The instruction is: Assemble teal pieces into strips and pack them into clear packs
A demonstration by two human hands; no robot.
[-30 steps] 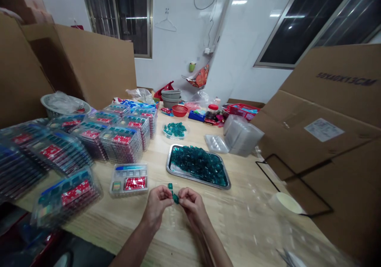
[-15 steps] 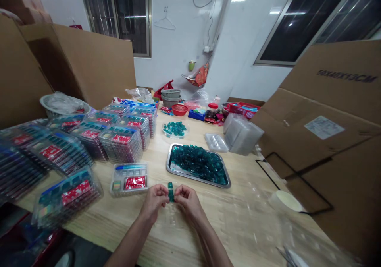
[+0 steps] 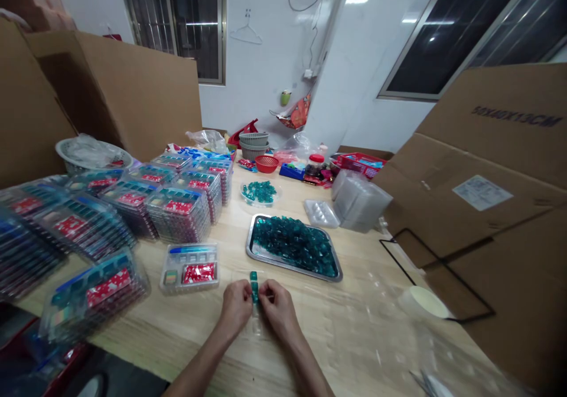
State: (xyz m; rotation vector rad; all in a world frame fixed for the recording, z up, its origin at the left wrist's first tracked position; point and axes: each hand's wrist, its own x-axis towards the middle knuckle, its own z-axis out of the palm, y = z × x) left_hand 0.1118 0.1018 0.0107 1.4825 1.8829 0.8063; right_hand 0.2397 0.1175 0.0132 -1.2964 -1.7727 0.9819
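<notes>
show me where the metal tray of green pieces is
In the head view, the metal tray lies on the table slightly right of centre, just beyond the right hand and nearer than the round clear dish.

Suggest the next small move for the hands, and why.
Probably press lightly on the nearer teal pieces: the left hand and right hand flank them closely over the clear tray, and whether they're fully seated can't be seen.
</notes>
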